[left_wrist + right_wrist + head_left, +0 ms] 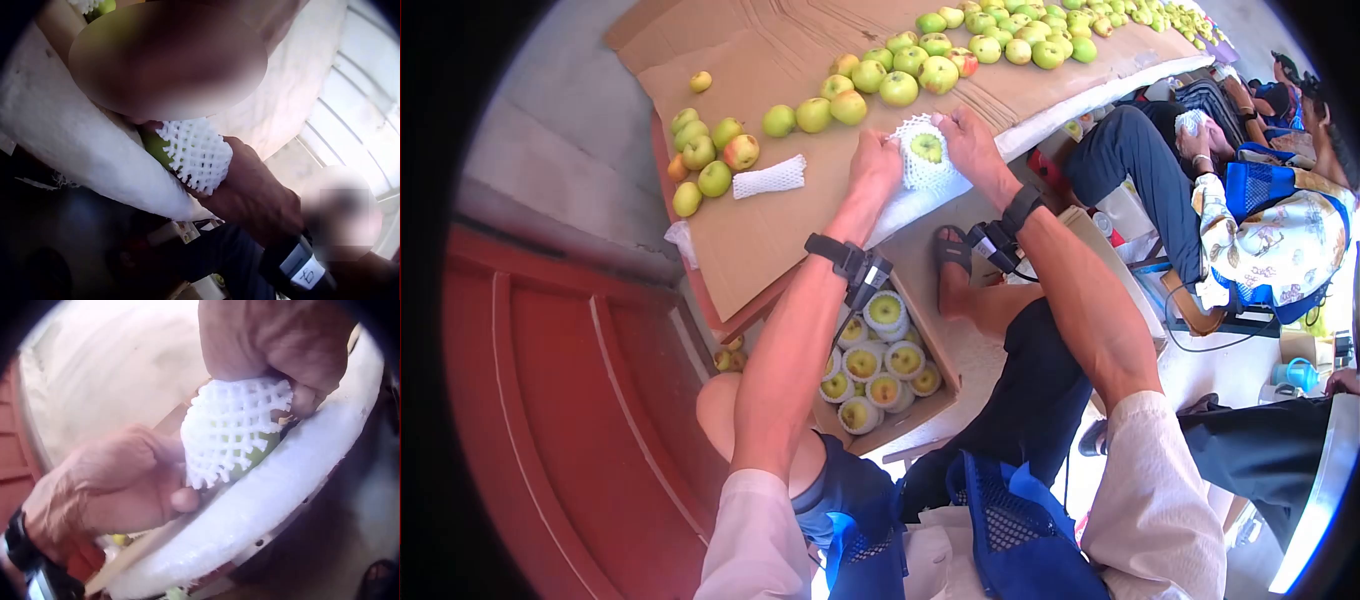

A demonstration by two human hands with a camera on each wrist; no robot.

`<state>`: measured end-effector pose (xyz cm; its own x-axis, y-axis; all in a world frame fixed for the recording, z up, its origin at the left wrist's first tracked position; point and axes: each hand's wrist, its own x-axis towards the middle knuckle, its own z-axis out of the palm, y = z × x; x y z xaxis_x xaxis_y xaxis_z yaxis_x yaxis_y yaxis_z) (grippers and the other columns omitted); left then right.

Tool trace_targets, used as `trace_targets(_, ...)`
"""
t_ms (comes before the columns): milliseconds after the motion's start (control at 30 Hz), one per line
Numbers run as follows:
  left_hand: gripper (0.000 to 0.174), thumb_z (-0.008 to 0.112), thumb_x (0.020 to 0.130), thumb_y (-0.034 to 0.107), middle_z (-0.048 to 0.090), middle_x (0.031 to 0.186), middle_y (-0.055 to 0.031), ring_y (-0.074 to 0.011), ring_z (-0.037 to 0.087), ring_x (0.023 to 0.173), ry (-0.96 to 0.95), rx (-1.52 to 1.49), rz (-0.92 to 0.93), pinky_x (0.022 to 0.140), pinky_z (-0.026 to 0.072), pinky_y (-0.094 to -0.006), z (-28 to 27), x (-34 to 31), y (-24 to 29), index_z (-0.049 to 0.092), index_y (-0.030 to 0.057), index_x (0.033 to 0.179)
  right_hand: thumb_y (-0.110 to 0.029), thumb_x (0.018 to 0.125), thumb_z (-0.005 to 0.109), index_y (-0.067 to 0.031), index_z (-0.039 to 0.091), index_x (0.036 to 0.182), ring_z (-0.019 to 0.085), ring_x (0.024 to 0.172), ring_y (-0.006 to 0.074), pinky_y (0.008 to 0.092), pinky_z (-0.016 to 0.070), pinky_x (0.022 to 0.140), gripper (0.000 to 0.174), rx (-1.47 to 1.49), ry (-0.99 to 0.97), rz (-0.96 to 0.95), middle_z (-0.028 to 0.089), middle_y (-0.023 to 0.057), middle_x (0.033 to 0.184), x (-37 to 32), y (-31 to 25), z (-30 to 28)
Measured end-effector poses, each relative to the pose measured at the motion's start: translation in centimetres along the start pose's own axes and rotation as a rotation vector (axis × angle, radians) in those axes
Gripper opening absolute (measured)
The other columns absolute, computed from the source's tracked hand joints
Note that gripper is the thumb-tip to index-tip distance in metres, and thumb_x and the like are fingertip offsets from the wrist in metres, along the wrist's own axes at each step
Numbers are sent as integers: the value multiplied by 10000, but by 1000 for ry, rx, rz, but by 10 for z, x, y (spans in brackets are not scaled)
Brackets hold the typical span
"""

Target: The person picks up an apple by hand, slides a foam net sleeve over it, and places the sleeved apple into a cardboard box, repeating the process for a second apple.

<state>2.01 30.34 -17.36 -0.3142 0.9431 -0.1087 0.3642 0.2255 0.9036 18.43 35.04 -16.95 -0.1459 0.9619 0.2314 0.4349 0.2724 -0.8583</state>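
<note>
Apple [926,147] in a white foam net [919,177], at the near edge of the cardboard [765,240]; green skin shows through the net's opening. The left hand [874,165] pinches the net at its left side, fingers curled; the right hand [974,152] grips its right side, fingers likewise curled. The hands are apart, with the net between them. Both forearms reach forward and converge at the cardboard's near edge. Each wrist bears a strapped camera [866,272]; the one on the right wrist carries a white label [307,270] with a handwritten mark, too unclear to read. On the cardboard, left of the hands, lies a second net [769,178], near a cluster of loose apples [714,179]; more apples [898,89] spread across the cardboard's far part. Below the cardboard's near edge, a box [948,391] holds netted apples [863,362]. Right of the cardboard, a seated person [1272,232] holds a white-netted item [1191,123].
</note>
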Motion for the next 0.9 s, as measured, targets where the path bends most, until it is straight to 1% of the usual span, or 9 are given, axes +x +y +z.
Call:
trace_targets(167, 289, 545, 1026, 224, 681, 1093, -214, -291, 673, 1001, 82, -116, 33, 897, 510, -409, -34, -22, 4, 571, -30, 1162, -319, 987, 624, 78, 600, 1014, 680, 877, 364, 453, 512, 786, 398, 110, -6, -20, 680, 276, 907, -11, -34, 11)
trace_targets(300, 241, 544, 1030, 192, 679, 1029, -149, -202, 645, 930, 111, -235, 16, 841, 513, -365, -78, -51, 12, 585, -23, 1132, -288, 980, 644, 58, 603, 1000, 677, 856, 325, 431, 511, 771, 349, 228, 8, -136, 685, 254, 900, -16, -60, 38)
trace_targets(367, 228, 548, 1030, 183, 673, 1000, -124, -174, 630, 901, 161, -276, 36, 818, 513, -350, -96, -63, 8, 589, -22, 1121, -261, 978, 653, 40, 599, 970, 653, 814, 284, 407, 505, 752, 306, 291, 35, -135, 683, 209, 876, -27, -83, 45)
trace_targets(433, 199, 490, 1063, 160, 645, 933, -56, -101, 587, 745, 178, -293, 84, 599, 479, -268, -111, -77, 7, 570, -3, 1145, -246, 975, 659, 36, 599, 966, 633, 795, 252, 390, 501, 742, 288, 333, 23, -150, 675, 178, 858, -38, -104, 49)
trace_targets(567, 185, 498, 1065, 156, 637, 932, -48, -91, 580, 747, 228, -389, 99, 604, 475, -261, -128, -102, 11, 572, -3, 1127, -202, 967, 674, 23, 604, 956, 576, 763, 159, 341, 491, 714, 236, 461, 19, -186, 645, 92, 820, -53, -133, 56)
trace_targets(667, 171, 489, 1067, 145, 627, 942, -41, -82, 566, 742, 249, -527, 130, 611, 469, -259, -135, -114, 13, 567, 8, 1133, -176, 958, 688, 15, 603, 947, 559, 771, 124, 316, 486, 714, 209, 520, 34, -207, 632, 61, 820, -55, -139, 68)
trace_targets(767, 178, 457, 1080, 158, 614, 946, -31, -78, 551, 742, 217, -518, 89, 616, 459, -253, -145, -124, 15, 545, 34, 1173, -151, 954, 694, 3, 606, 942, 558, 779, 109, 301, 485, 718, 178, 565, 1, -222, 631, 45, 827, -54, -137, 77)
trace_targets(833, 187, 427, 1094, 201, 599, 928, -16, -73, 535, 734, 88, -563, -1, 607, 440, -243, -154, -132, 18, 517, 67, 1189, -143, 953, 697, -2, 606, 938, 560, 785, 103, 292, 485, 719, 169, 594, -26, -232, 632, 36, 831, -56, -142, 77)
trace_targets(900, 194, 415, 1098, 220, 592, 921, -9, -72, 528, 732, 42, -554, 14, 600, 430, -241, -162, -135, 14, 508, 74, 1186, -134, 953, 700, -6, 607, 934, 563, 791, 96, 283, 485, 719, 160, 622, -56, -236, 633, 27, 834, -60, -147, 80)
